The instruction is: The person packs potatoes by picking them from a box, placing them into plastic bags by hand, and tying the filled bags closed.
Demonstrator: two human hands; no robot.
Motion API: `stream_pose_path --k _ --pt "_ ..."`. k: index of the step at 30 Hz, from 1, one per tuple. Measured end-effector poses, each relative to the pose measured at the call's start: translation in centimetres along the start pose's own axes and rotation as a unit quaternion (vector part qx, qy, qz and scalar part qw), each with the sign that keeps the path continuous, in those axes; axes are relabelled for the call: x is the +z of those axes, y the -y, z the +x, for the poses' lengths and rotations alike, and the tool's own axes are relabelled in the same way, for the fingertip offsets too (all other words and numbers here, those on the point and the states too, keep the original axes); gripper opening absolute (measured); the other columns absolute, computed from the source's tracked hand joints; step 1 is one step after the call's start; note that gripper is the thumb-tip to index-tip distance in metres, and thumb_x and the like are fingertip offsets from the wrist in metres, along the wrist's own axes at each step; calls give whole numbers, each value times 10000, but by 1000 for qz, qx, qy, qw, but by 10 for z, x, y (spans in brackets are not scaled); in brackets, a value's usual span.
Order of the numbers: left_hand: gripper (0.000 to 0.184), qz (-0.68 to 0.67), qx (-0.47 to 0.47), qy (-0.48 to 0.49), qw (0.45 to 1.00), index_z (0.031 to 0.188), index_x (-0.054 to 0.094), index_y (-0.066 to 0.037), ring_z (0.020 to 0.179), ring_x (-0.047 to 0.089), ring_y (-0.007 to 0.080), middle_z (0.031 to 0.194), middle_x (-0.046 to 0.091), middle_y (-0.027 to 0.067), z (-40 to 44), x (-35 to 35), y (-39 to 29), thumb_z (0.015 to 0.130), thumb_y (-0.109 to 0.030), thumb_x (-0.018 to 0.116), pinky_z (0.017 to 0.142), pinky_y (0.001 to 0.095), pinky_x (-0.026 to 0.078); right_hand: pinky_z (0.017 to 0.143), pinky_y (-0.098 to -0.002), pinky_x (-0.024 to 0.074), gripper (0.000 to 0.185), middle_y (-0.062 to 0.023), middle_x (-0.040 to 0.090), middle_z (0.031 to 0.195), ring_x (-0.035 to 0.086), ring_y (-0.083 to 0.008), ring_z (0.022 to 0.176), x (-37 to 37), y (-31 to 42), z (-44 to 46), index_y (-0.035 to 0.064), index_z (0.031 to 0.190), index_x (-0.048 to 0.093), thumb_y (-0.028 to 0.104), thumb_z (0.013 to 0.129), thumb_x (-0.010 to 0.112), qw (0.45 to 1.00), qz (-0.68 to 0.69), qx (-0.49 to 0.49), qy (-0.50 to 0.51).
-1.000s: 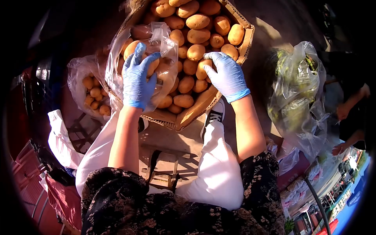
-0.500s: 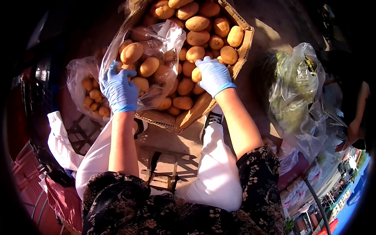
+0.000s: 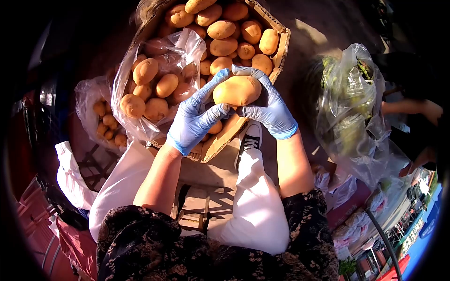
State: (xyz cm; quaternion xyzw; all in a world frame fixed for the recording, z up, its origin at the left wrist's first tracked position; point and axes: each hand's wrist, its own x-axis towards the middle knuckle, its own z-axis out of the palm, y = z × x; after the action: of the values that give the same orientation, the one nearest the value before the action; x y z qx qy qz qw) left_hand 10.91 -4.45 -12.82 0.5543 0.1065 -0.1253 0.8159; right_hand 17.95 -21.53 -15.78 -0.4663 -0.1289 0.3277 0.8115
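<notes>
A large potato [image 3: 237, 91] is held up above the near edge of the cardboard box [image 3: 281, 52]. My left hand [image 3: 193, 114], in a blue glove, has its thumb and fingers at the potato's left end. From the other side my right hand [image 3: 273, 110], gloved alike, curls round the right end with its thumb underneath. Behind them, many loose potatoes [image 3: 222, 29] fill the box. A clear plastic bag [image 3: 194, 46] with several potatoes in it lies open at the box's left side, beside my left hand.
Left of the box stands another clear bag [image 3: 87, 96] of smaller potatoes. On the right is a clear bag [image 3: 349, 107] with green vegetables, and another person's hand [image 3: 430, 111] beyond it. A small wooden stool [image 3: 193, 206] sits between my legs.
My left hand has let go of the plastic bag and moved right to the potato. The right hand has lifted this potato out of the box. More potatoes in the bag now show.
</notes>
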Motion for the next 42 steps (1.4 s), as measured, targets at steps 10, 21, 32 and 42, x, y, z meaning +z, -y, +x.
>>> stream_pose_path --k 10,21,32,42 --pt "576 -86 12 -6 996 1345 370 -11 1193 453 168 1324 445 97 14 -1 16 824 -10 618 978 290 396 1004 -326 359 832 -148 475 1266 444 -228 1202 1 -10 -3 64 1436 161 -27 763 641 975 -185 -115 -36" --pt "509 -64 16 -125 990 1212 434 -7 1059 529 166 1160 525 81 11 -27 29 799 -155 693 932 293 427 739 -257 517 455 -101 663 1008 644 -140 855 19 -20 4 26 1176 559 -4 742 695 921 -341 -113 -148" --pt "522 675 185 -280 657 1168 554 -176 1046 496 349 1195 519 121 6 -100 2 686 14 617 929 429 374 724 -410 492 432 -161 569 972 570 -321 887 21 -62 72 -23 1069 527 244 751 645 692 -720 -32 -53" --pt "386 652 256 -329 633 1029 631 -128 1099 483 349 1281 475 165 5 -89 4 691 29 532 947 443 350 804 -406 483 411 -186 605 954 601 -318 918 -10 -52 90 151 1221 528 151 811 506 661 -739 127 -30"
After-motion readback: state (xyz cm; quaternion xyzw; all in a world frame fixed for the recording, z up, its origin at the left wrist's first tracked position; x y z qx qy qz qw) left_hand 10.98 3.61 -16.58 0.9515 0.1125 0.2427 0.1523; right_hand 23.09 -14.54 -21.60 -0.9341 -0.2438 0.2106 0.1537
